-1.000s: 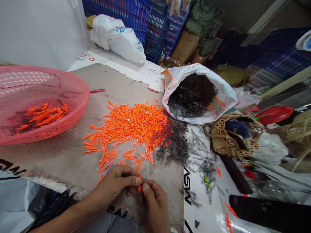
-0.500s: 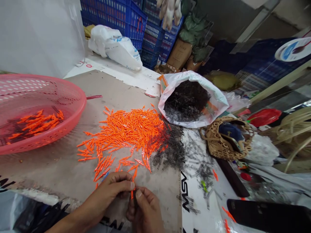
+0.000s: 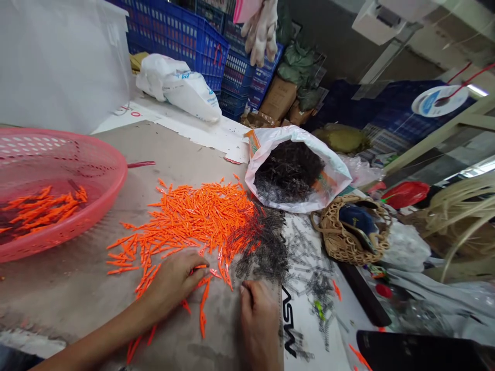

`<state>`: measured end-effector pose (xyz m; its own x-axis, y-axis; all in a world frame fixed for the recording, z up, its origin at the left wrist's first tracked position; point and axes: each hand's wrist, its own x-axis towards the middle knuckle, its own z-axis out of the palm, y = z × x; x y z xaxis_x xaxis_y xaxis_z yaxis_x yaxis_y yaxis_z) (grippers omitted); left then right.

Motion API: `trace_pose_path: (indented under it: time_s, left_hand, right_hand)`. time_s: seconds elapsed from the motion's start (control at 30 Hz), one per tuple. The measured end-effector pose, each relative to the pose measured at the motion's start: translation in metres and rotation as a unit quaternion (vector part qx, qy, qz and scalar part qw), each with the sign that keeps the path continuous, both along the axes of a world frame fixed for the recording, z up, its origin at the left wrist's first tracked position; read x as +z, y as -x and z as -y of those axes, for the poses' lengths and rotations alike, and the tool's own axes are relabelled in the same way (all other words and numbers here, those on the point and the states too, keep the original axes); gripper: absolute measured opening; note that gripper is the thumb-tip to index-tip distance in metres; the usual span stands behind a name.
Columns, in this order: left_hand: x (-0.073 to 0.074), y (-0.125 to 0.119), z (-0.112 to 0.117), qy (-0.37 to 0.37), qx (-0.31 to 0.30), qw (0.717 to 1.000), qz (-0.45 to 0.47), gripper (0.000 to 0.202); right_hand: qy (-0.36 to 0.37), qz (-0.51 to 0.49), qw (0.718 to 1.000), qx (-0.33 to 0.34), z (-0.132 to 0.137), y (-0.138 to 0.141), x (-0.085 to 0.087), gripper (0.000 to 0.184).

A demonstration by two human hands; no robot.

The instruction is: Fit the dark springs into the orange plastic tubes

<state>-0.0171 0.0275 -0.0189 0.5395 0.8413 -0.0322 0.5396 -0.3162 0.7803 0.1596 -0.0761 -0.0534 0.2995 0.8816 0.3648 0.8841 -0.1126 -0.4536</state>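
My left hand (image 3: pixel 176 278) reaches onto the near edge of a pile of slim, pointed orange plastic pieces (image 3: pixel 197 211). Its thumb and forefinger are closed on one orange piece (image 3: pixel 200 266). My right hand (image 3: pixel 262 317) rests on the table with fingers curled, just below a heap of small dark ridged pieces, like coils (image 3: pixel 266 252); what its fingertips hold, if anything, is hidden. Between my hands a separate orange piece (image 3: pixel 203 312) lies on the table.
A pink basket (image 3: pixel 112 193) with orange pieces stands left. Behind the heap, a white bag (image 3: pixel 336 170) of dark pieces lies open. Right are a woven basket (image 3: pixel 328 232), a dark bar (image 3: pixel 365 293) and a black flat object (image 3: pixel 413 353). Blue crates (image 3: pixel 174 31) stand behind.
My hands have moved apart: the left forward to the orange pile, the right toward the dark heap. The orange piece formerly between them is out of their joint grasp. The view has shifted slightly.
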Motion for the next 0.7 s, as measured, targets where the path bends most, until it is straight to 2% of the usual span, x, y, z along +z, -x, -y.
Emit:
trace_pose_path:
  time_s: [0.03,0.1,0.33,0.5,0.7]
  left_hand:
    - [-0.001,0.0,-0.002,-0.051,-0.015,0.997,-0.049,0.023]
    - [-0.005,-0.001,-0.006,-0.102,-0.032,0.988,-0.108,0.025]
    - [-0.022,-0.011,-0.014,-0.151,-0.09,0.975,-0.135,0.024]
    - [-0.024,-0.016,-0.016,-0.175,-0.132,0.965,-0.142,0.024]
    - [-0.019,-0.019,-0.022,-0.163,-0.15,0.966,-0.134,0.019]
  right_hand:
    - [0.005,0.005,1.0,-0.002,-0.003,0.001,0.0,0.025]
    - [0.022,0.022,0.999,-0.008,-0.01,0.003,-0.001,0.026]
    - [0.075,0.086,0.993,-0.021,-0.027,0.012,-0.002,0.025]
    - [0.1,0.101,0.99,-0.019,0.0,0.007,-0.003,0.022]
    - [0.132,0.085,0.987,-0.031,0.034,0.004,-0.005,0.016]
